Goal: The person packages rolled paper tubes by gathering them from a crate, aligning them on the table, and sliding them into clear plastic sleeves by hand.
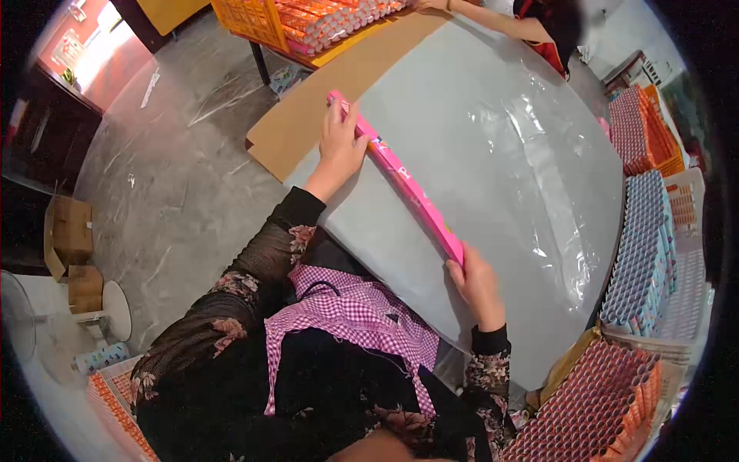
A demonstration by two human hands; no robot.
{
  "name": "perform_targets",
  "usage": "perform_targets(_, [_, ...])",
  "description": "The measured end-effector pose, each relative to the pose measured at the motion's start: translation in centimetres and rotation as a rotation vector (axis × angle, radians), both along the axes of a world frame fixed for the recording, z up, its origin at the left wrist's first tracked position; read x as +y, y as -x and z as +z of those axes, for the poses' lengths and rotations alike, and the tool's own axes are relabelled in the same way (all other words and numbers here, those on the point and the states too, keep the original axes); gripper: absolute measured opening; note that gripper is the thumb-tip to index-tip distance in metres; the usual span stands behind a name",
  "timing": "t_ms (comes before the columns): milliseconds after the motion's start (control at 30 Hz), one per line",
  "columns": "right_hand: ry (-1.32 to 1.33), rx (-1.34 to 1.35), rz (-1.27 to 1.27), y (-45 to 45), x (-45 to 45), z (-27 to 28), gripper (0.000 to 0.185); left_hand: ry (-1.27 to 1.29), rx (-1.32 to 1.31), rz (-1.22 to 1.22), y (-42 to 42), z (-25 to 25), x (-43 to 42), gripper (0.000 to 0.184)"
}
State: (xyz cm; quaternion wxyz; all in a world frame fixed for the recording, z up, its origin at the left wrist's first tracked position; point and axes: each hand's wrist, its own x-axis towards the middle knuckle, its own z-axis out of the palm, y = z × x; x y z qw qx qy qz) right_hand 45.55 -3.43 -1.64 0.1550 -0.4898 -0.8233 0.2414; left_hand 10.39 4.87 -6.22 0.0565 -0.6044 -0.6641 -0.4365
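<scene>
Decent elbow room on the grey table (454, 154), mostly between the pink box (412, 191) and the clear plastic film (543, 177); cardboard (289, 127) covers the upper-left edge, and blue bundles (637, 250) crowd the curved right rim. The box slants over the tabletop, left hand (342, 145) gripping its far end, right hand (477, 283) its near one (long, skinny, hot pink, white markings).

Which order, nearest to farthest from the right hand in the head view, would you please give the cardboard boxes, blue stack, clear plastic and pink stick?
1. Pink stick: lower end in the right hand.
2. Clear plastic: on the table, to the hand's right.
3. Blue stack: beyond the table's right edge.
4. Cardboard boxes: far left of the view.
</scene>
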Motion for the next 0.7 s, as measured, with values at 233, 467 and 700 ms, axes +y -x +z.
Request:
perform_targets(233, [-0.048, 0.002, 0.011, -1.6, 0.7, 0.5, 0.033, -0.015, 0.321, -0.183, 0.6, 0.8, -0.5, 0.026])
perform_targets(467, [-0.285, -0.140, -0.034, -4.0, 1.8, 0.7, 0.034, -0.051, 0.487, -0.287, -0.1, 1.6, 0.6, 0.022])
perform_targets(700, [-0.388, -0.132, -0.123, -7.9, 2.6, -1.7, 0.034, -0.098, 0.466, -0.422, -1.5, 0.8, 2.0, 0.022])
